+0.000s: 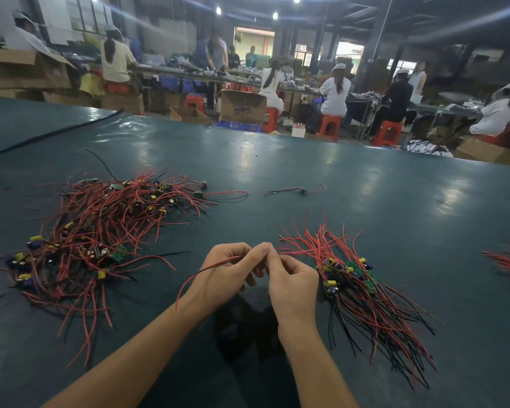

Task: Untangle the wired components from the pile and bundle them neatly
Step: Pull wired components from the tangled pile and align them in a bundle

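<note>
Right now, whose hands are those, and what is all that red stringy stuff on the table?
There is only one picture, taken by a camera worn on a person's head, so you look down on their own two hands. No machine here. The left hand and the right hand meet fingertip to fingertip and pinch one wired piece, its red and black wires trailing off to the left. The stringy stuff is wires joined to little electronic parts. On the left of the green table lies a messy tangled pile. On the right lies a tidier bunch with its wires lined up. One lone piece lies farther back.
</note>
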The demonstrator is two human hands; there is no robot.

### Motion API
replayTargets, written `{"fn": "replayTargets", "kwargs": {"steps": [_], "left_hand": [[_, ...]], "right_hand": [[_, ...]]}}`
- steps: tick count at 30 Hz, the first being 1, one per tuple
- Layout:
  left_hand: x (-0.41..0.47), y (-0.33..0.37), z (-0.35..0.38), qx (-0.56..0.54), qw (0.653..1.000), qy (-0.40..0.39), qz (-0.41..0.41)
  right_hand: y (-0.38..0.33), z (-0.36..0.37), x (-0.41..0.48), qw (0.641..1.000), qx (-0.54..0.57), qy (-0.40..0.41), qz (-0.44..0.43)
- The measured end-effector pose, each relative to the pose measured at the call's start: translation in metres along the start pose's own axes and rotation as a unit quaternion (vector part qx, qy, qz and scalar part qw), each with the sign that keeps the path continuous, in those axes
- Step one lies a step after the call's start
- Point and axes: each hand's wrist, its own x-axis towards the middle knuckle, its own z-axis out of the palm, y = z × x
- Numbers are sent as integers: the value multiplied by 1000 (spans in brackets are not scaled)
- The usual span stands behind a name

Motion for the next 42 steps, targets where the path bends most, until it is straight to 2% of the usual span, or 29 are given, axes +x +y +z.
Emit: {"fn": "replayTargets", "kwargs": {"steps": [6,10,12,19,24,27,31,35,42], "left_hand": [[1,-4,-1,12,1000,11,12],[3,-6,0,-90,994,14,-61],[4,-6,1,-106,991,12,-79],[0,-4,0,-81,992,-27,-91],[-2,0,3,-54,998,-23,-38],[-1,-1,2,-75,996,-28,-35],[0,-3,1,-79,995,-34,-58],[-3,-1,2,-96,990,-74,-79],[-1,2,5,-84,989,-73,-96]], "right_hand": [[0,1,-1,1000,4,3,17],[-2,5,-2,1000,22,-1,7],[-3,6,-3,1000,27,-2,-3],[-4,4,-3,999,32,3,-10],[-4,4,-3,999,37,12,-12],[-3,4,-4,999,49,9,-16],[-2,6,-3,998,62,3,-16],[-1,7,-3,996,82,-5,-14],[-1,5,-2,996,85,-2,14]]}}
